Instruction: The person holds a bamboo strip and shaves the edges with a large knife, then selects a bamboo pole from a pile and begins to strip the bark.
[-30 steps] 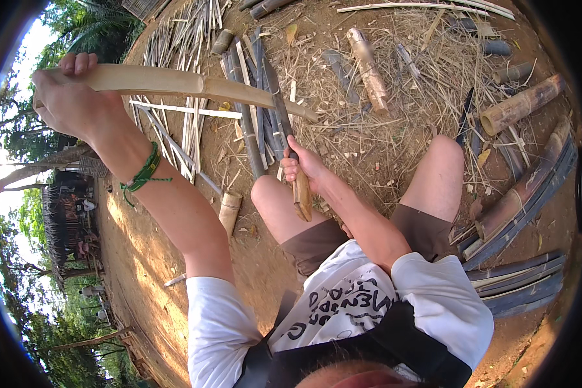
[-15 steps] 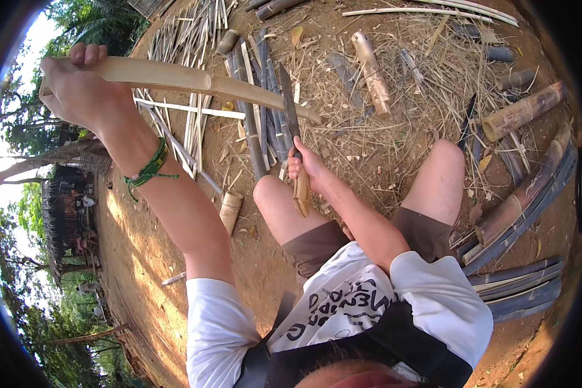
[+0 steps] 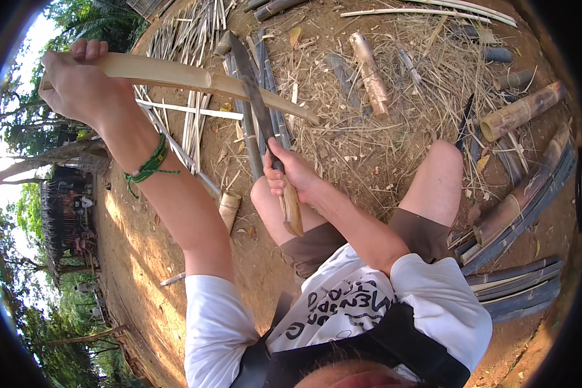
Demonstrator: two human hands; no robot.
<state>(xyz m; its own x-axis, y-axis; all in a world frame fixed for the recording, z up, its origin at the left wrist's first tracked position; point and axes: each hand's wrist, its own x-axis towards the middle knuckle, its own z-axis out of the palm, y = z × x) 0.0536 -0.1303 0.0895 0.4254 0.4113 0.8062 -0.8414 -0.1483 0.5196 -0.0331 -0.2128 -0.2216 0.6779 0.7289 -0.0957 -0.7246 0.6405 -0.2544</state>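
My left hand [image 3: 77, 84] is raised at the far left, its fingers wrapped round the end of a long pale bamboo strip [image 3: 168, 71]. The strip reaches rightward across the view, and its far end tapers in front of my knees. In my right hand [image 3: 291, 171] is a machete [image 3: 257, 107], gripped by its wooden handle. Its dark blade points up and to the left and crosses the strip right of the strip's middle. Whether the edge touches the strip, I cannot tell.
Split bamboo strips [image 3: 184, 39] are heaped at the back left. A short bamboo log [image 3: 368, 74] lies among shavings ahead, with another log [image 3: 524, 111] at the right. Dark split bamboo [image 3: 520, 291] is stacked at the lower right. A short bamboo piece [image 3: 228, 210] stands by my left knee.
The machete has moved left along the bamboo strip, and its blade now leans further left. My right hand has shifted left and slightly down. My left hand and the strip have hardly moved.
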